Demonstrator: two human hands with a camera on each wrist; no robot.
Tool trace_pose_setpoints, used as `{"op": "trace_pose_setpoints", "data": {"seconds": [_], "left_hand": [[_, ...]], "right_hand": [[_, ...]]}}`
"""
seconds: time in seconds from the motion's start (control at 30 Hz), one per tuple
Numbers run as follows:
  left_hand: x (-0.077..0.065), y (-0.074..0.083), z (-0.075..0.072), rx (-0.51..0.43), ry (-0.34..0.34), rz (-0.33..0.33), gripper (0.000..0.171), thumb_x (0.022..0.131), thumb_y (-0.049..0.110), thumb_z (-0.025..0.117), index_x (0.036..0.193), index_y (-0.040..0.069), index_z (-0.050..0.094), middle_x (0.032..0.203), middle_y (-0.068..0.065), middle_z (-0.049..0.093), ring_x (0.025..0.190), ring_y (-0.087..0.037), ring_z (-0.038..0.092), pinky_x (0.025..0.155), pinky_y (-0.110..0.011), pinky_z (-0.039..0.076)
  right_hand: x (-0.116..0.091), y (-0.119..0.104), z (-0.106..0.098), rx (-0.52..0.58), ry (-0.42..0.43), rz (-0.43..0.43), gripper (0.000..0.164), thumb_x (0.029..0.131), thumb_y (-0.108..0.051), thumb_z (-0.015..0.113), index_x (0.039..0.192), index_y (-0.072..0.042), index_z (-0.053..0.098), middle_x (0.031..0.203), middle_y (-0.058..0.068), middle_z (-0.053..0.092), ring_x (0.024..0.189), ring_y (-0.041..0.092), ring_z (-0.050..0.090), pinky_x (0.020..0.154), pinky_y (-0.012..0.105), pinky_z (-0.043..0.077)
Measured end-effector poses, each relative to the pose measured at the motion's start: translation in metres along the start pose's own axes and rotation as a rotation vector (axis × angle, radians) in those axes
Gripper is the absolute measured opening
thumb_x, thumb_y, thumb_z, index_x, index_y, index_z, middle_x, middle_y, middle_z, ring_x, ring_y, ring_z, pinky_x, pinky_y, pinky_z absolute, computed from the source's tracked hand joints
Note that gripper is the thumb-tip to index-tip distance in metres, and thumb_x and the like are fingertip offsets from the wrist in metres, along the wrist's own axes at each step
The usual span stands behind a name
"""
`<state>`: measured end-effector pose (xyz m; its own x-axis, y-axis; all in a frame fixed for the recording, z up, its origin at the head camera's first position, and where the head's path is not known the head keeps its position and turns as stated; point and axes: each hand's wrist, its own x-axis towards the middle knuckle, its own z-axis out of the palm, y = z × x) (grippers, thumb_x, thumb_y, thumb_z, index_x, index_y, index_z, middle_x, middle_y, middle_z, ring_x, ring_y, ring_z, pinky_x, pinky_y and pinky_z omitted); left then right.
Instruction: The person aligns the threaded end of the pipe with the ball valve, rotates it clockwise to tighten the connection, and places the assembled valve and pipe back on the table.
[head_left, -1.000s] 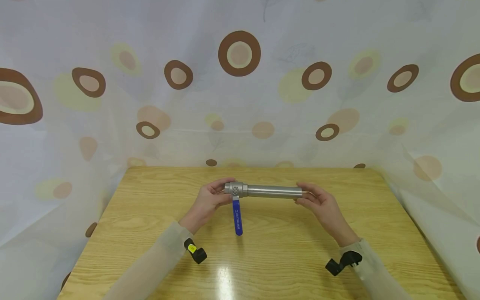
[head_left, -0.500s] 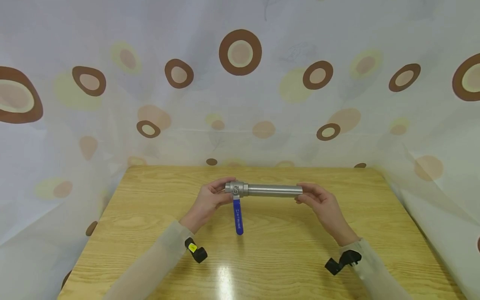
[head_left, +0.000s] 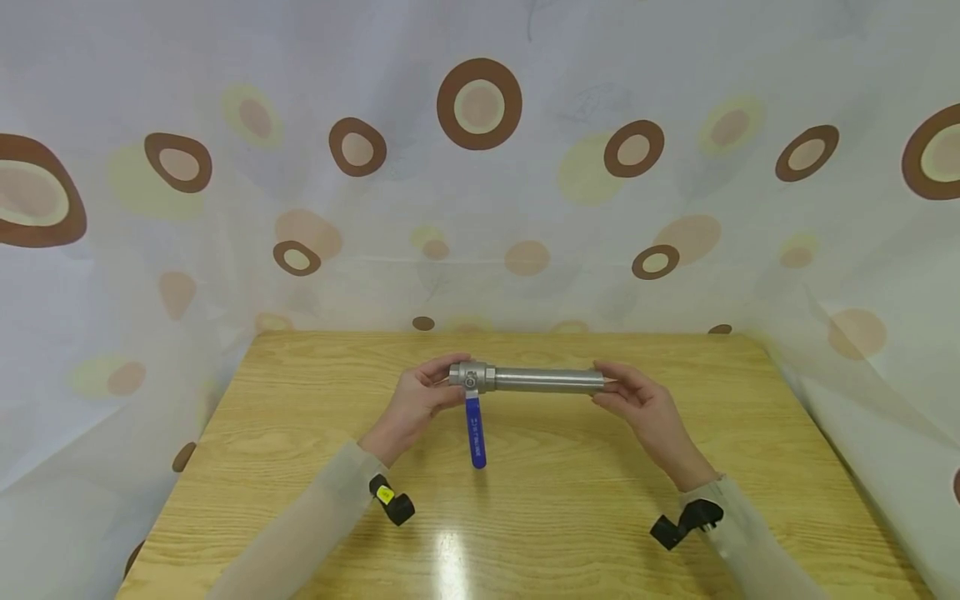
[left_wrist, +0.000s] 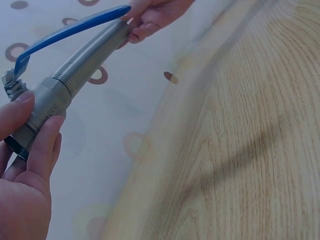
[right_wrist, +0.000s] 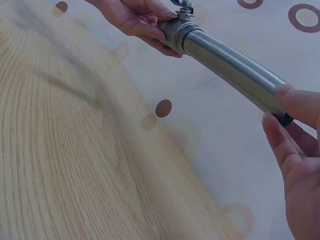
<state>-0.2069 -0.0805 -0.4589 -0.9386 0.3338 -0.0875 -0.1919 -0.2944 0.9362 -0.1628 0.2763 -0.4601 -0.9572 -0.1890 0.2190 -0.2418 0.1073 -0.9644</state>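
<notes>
A metal ball valve with a blue lever handle is joined to a straight steel pipe. In the left wrist view, threads show where the pipe enters the valve body. My left hand grips the valve body, thumb on the near side and fingers behind. At the other end, my right hand pinches the pipe's free end between thumb and fingers. The assembly is held level above the table, the lever pointing toward me in the head view.
Below lies a wood-grain table, with shadows of the arms on it. A white curtain printed with brown rings surrounds it at the back and both sides. Black wrist cameras sit on both sleeves.
The valve and pipe stay almost in place. The right hand's fingers shift slightly at the pipe's end, the index finger moving a little; the left hand keeps its grip.
</notes>
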Motion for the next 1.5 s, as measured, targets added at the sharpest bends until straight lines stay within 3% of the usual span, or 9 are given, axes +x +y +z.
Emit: {"op": "trace_pose_setpoints", "data": {"seconds": [0.13,0.5,0.87,1.13,1.37,1.5], "left_hand": [[0.0005,-0.0004,-0.0009,-0.002,0.001,0.003,0.053,0.088,-0.017,0.064,0.137,0.004,0.067,0.148,-0.016,0.060,0.125,-0.024,0.062,0.096,-0.031,0.059],[0.0018,-0.0021,-0.0014,-0.007,-0.025,0.018,0.053,0.089,-0.017,0.064,0.139,0.001,0.064,0.149,-0.016,0.059,0.126,-0.023,0.063,0.096,-0.032,0.059],[0.0028,-0.0015,-0.0010,0.005,-0.034,0.029,0.054,0.088,-0.017,0.064,0.138,0.002,0.065,0.148,-0.016,0.059,0.127,-0.024,0.062,0.097,-0.033,0.059],[0.0034,-0.0033,-0.0027,0.016,-0.015,0.037,0.052,0.088,-0.017,0.063,0.136,0.003,0.067,0.147,-0.017,0.061,0.123,-0.022,0.063,0.097,-0.032,0.059],[0.0046,-0.0045,-0.0030,-0.001,-0.016,0.035,0.050,0.088,-0.016,0.064,0.130,0.009,0.072,0.143,-0.014,0.064,0.122,-0.022,0.064,0.097,-0.032,0.059],[0.0044,-0.0039,-0.0028,-0.002,-0.009,0.028,0.051,0.087,-0.017,0.064,0.131,0.009,0.071,0.144,-0.014,0.064,0.122,-0.022,0.064,0.096,-0.032,0.059]], "right_hand": [[0.0005,0.0000,0.0003,-0.014,-0.016,-0.018,0.044,0.101,-0.002,0.065,0.144,-0.003,0.058,0.130,-0.007,0.065,0.111,0.006,0.068,0.094,0.023,0.058],[-0.0005,-0.0007,0.0004,-0.072,0.031,0.010,0.038,0.104,-0.010,0.063,0.140,0.002,0.060,0.112,-0.007,0.074,0.097,0.010,0.071,0.092,0.021,0.058],[0.0006,0.0017,-0.0010,-0.063,0.030,0.015,0.037,0.105,-0.012,0.062,0.138,0.005,0.060,0.112,-0.007,0.074,0.097,0.010,0.071,0.093,0.022,0.058],[0.0005,0.0013,-0.0009,-0.008,-0.010,-0.002,0.045,0.101,-0.003,0.065,0.145,-0.007,0.058,0.126,-0.008,0.067,0.108,0.005,0.069,0.093,0.021,0.058],[-0.0001,0.0007,0.0008,0.007,0.027,-0.048,0.040,0.102,0.000,0.063,0.141,0.005,0.055,0.120,-0.005,0.068,0.103,0.007,0.069,0.090,0.024,0.060],[-0.0001,-0.0005,0.0025,-0.026,0.055,-0.024,0.039,0.103,-0.005,0.064,0.139,0.005,0.058,0.114,-0.004,0.071,0.096,0.009,0.071,0.089,0.026,0.060]]}}
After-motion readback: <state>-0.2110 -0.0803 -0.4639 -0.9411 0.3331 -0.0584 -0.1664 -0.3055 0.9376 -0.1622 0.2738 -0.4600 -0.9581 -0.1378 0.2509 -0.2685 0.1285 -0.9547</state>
